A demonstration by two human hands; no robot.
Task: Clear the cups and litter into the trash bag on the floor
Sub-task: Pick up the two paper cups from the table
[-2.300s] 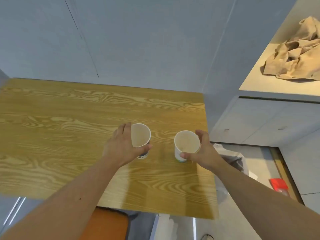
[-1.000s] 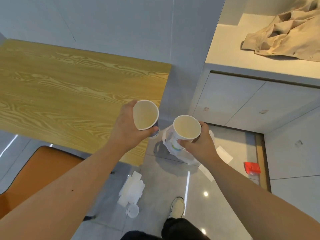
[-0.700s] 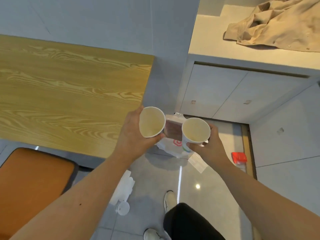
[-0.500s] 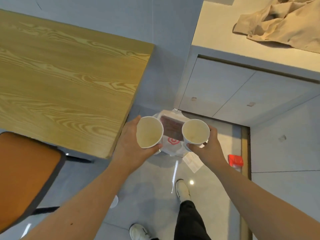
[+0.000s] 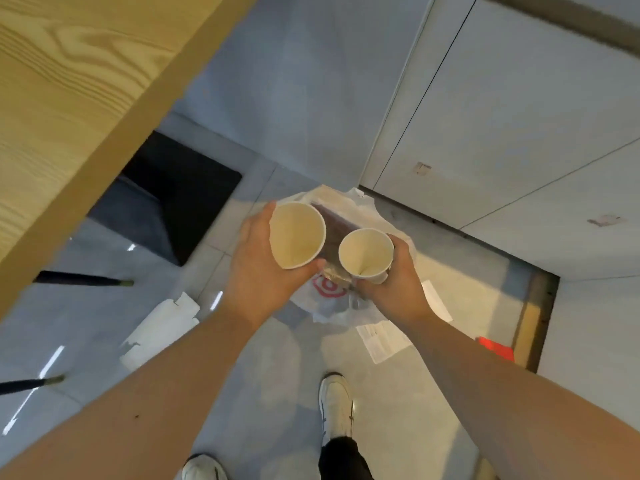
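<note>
My left hand [image 5: 258, 271] grips a white paper cup [image 5: 297, 235], mouth up and empty inside. My right hand [image 5: 394, 282] grips a second paper cup [image 5: 365, 254], a little smaller in view. Both cups hang side by side directly over a white plastic trash bag [image 5: 332, 303] with a red logo, lying on the grey floor. A dark brown item shows in the bag's mouth between the cups.
The wooden table [image 5: 69, 98] fills the upper left, with a dark base [image 5: 166, 199] under it. White cardboard litter [image 5: 162, 327], a paper receipt [image 5: 381, 341] and a red object [image 5: 495, 348] lie on the floor. White cabinet doors [image 5: 502, 116] stand at right. My shoes [image 5: 336, 407] are below.
I carried both cups off the table and turned right and down. The cups now hang lower and closer to the bag, which fills more of the view.
</note>
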